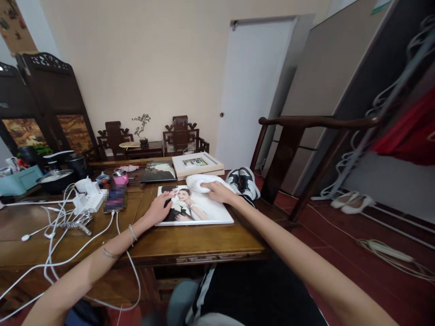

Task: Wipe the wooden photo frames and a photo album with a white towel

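A wedding photo panel (210, 212) with a white edge lies flat near the front of the wooden table (204, 240). My left hand (160, 208) rests on its left side, fingers stretched out over the picture. At the panel's upper right, my right hand (220, 191) is closed on a bunched white cloth (195, 183), which covers part of the photo's far edge. Just behind the panel lie a dark photo panel (158, 172) and a stack of pale picture frames (197, 164).
Left on the table are a power strip (90, 197), tangled white cables (50, 226), a phone (115, 199), a pink cup (120, 177) and a dark pot (56, 181). Sneakers (243, 181) show beyond the table's right end, beside a wooden chair (283, 158).
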Demonstrator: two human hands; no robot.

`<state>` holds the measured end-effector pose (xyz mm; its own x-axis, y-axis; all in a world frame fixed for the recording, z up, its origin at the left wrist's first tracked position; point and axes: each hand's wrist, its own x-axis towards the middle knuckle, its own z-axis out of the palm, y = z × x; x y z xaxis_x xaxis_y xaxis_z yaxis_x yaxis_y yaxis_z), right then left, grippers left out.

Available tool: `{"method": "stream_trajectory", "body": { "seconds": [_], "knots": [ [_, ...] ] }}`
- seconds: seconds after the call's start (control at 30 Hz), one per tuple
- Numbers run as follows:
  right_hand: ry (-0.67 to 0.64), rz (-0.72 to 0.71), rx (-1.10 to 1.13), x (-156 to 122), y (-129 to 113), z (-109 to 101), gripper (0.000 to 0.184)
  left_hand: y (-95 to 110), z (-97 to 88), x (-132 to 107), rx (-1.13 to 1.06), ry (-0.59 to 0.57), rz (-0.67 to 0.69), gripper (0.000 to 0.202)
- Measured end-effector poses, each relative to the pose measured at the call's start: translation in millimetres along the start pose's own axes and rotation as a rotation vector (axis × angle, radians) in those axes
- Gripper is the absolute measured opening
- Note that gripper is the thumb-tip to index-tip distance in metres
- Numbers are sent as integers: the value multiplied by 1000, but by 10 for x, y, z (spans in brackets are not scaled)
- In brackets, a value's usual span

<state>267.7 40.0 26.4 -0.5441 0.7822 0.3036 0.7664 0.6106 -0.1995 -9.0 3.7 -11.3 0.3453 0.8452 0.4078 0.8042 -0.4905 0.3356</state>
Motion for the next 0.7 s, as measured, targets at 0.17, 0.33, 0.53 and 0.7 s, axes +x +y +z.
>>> {"method": "stream_trajectory", "body": {
  "seconds": [0.17, 0.33, 0.53, 0.7],
  "knots": [
    [20, 20, -5, 51, 29, 43, 50, 36, -26, -3, -40, 38, 1, 34],
    [-60, -121, 29, -677, -234, -67, 49, 32, 3, -2, -38, 46, -28, 32],
    [-138, -182, 74, -1378, -562, -246, 56, 24, 36, 1, -66, 30, -50, 32],
    [-103, -131, 34, -905, -319, -194, 46, 48, -2, -19, -75, 50, -19, 30]
  ]
}}
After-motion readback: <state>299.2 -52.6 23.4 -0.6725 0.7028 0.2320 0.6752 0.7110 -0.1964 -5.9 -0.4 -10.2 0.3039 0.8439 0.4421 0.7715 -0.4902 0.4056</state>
